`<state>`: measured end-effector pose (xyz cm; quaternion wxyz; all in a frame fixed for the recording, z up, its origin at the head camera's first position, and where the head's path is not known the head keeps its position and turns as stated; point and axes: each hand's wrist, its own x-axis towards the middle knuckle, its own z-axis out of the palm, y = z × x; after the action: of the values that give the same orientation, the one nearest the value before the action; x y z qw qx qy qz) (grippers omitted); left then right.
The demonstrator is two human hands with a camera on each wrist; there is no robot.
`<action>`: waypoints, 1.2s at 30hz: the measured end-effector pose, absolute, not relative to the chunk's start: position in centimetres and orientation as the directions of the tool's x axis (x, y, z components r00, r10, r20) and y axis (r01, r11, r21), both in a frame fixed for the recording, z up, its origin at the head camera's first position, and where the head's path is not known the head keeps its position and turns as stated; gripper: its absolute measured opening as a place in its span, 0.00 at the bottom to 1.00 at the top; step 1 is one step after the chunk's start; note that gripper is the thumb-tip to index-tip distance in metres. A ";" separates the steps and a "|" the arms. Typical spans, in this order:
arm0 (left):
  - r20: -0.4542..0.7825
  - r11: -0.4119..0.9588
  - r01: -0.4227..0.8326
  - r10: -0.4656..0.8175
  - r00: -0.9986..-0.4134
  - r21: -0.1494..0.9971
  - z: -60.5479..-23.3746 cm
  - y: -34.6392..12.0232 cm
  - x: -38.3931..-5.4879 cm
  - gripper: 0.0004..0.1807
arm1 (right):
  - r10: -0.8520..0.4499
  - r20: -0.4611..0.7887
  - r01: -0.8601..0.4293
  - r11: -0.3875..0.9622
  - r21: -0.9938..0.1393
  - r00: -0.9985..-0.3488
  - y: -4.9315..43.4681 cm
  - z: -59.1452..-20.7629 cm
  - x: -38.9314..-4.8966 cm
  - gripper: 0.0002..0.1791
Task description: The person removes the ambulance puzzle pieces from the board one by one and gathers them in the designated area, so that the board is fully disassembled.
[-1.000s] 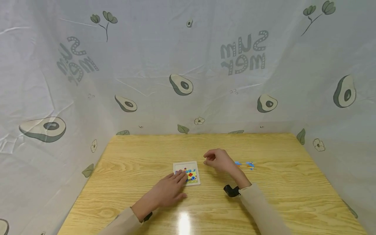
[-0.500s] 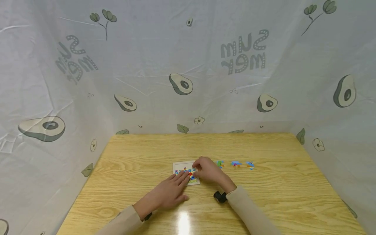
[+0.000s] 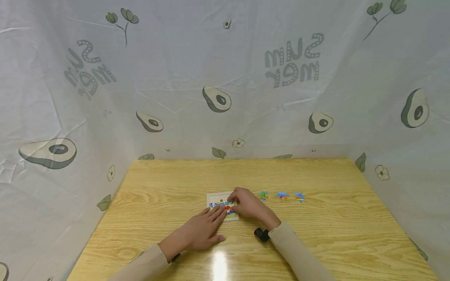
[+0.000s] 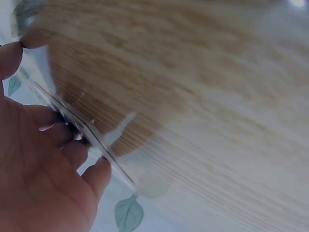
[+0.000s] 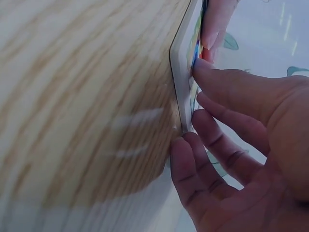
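Note:
A jigsaw puzzle in a pale square tray (image 3: 213, 195) lies on the table. Its lower part bears a colourful vehicle picture with a red cross (image 3: 227, 207), while the strip along the top is bare. My left hand (image 3: 202, 233) rests flat over the puzzle's lower left, fingers straight and thumb apart. At the right side, my right hand (image 3: 248, 203) has curled fingers and pinches a puzzle piece between thumb and forefinger; the piece is mostly hidden. In the right wrist view, the thumb (image 5: 227, 84) touches the picture, and other fingers lie by the tray's edge (image 5: 181, 92).
Right of the tray lie a loose green-and-blue puzzle piece (image 3: 263, 196), a blue-and-pink piece (image 3: 282, 195) and a blue-and-orange piece (image 3: 299, 196), spaced in a row. A white printed curtain (image 3: 260, 128) encloses the back and sides of the wooden table (image 3: 168, 179).
My right hand has moved left onto the tray's right side, uncovering the green-and-blue piece. Over the last half second both hands stay nearly still. My left hand keeps its place on the puzzle.

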<state>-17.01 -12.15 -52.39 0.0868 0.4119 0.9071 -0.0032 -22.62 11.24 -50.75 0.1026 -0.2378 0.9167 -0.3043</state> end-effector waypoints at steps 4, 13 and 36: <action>-0.159 0.665 0.743 0.743 -0.650 0.070 -52.3 -12.1 -17.0 0.44 | -0.488 -0.050 -0.360 0.705 -0.610 -0.871 11.1 -50.6 -22.8 0.13; -0.159 0.670 0.738 0.739 -0.655 0.079 -52.4 -12.2 -17.0 0.44 | -0.485 -0.064 -0.349 0.708 -0.614 -0.872 10.6 -50.8 -22.6 0.11; -0.181 0.672 0.737 0.736 -0.653 0.075 -52.5 -12.0 -16.9 0.44 | -0.467 -0.034 -0.330 0.672 -0.663 -0.884 11.0 -50.6 -22.2 0.10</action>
<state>-16.92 -12.02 -52.45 0.0985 0.4048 0.9091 -0.0026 -22.21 10.97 -50.64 0.1008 -0.2192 0.9088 -0.3404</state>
